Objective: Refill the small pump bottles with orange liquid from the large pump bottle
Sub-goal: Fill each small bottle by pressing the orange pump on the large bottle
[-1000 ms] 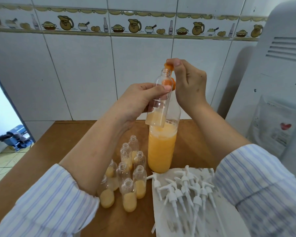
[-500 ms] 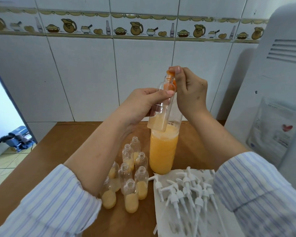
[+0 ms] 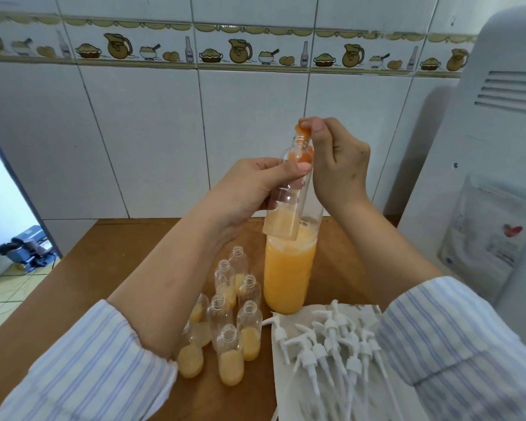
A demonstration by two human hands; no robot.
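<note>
My left hand grips a small clear bottle and holds it tilted in the air, with orange liquid in its bottom third. Its open neck sits right under the orange pump head of the large bottle. My right hand pinches that pump head from above with its fingers curled. The large bottle stands on the wooden table, about two-thirds full of orange liquid, its upper part hidden behind the small bottle. Several more small open bottles, partly filled, stand in a cluster to its left.
Several white pump tops lie on a white paper sheet at the front right of the table. A white appliance with a pouch leaning on it stands at the right. The tiled wall is close behind.
Both hands keep their holds on the small bottle and the pump head. They sit a little lower in the view than before.
</note>
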